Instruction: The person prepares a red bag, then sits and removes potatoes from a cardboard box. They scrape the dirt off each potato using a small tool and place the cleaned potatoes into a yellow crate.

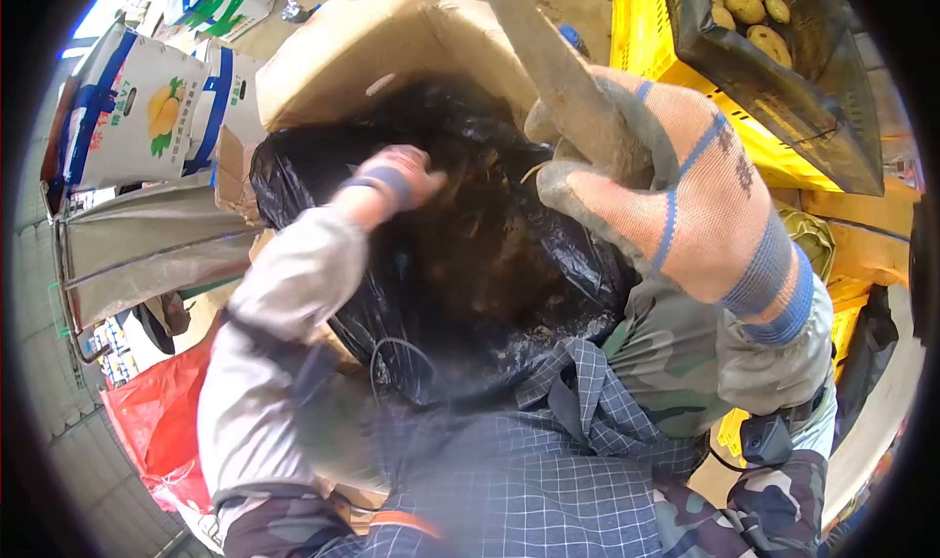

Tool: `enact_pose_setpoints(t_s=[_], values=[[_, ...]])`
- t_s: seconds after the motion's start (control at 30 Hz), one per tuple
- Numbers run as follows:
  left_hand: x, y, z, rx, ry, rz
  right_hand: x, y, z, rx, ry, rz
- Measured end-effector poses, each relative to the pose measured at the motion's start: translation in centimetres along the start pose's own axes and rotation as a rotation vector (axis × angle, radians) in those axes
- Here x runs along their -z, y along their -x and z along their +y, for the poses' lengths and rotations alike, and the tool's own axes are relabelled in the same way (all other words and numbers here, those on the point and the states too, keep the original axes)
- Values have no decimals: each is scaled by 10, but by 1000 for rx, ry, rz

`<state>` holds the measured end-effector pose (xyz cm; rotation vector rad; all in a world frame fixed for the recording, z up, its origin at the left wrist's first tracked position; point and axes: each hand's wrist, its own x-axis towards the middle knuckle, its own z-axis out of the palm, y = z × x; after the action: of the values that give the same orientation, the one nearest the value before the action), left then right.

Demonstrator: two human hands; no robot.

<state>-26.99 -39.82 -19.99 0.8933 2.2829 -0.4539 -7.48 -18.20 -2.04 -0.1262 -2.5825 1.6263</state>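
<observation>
My right hand [666,176], in an orange and grey work glove, is closed round the lower end of a long brown-grey root [548,54]. The root slants up and away past the top of the view. My left hand [401,176] is over the left part of a black plastic bag [294,171], blurred by motion, its fingers not clear. The bag lines an open cardboard box [362,44]. Dark, brownish contents [490,235] lie inside in shadow, too dim to name.
On the right, a black crate [813,117] holding several potatoes [744,5] rests on a yellow crate [646,29]. White printed cartons [147,108] stand at left. A red bag [162,411] lies at lower left. My checked apron [529,470] borders the box's near side.
</observation>
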Motion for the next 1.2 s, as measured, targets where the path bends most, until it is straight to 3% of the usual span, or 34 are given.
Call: enact_pose_setpoints(t_s=[0.03,0.13,0.2,0.3,0.37,0.5,0.6,0.67,0.73,0.83,0.93,1.03,1.07,1.2], values=[[-48,-46,-6,-51,-155,-5,1,1,5,17,24,29],[-129,-123,-29,255,123,77,2,7,13,59,98,96],[-119,-111,-19,444,187,40,8,0,12,40,108,51],[-134,-104,-26,334,151,99,9,-7,13,-64,-44,-14],[-113,-97,-25,230,38,-74,6,-11,12,-89,-149,-39],[-102,-89,-21,196,-6,-269,13,-18,11,41,-97,-79],[-147,-132,-47,-74,-259,-282,9,-8,17,162,47,21],[-114,-105,-61,-164,115,-204,5,-1,20,193,143,80],[-78,-60,-74,-274,665,-158,8,-9,20,-98,-2,-69],[-11,53,-58,-385,1278,-157,0,-9,27,-27,139,-58],[6,146,-29,-499,1802,-47,-16,-3,19,-102,304,-117],[-6,192,-16,-579,1936,139,-42,8,26,-79,375,-224],[-9,204,-7,-555,1996,221,-46,7,16,-170,388,-368],[-27,217,8,-571,1899,467,-75,18,3,-125,564,-495]])
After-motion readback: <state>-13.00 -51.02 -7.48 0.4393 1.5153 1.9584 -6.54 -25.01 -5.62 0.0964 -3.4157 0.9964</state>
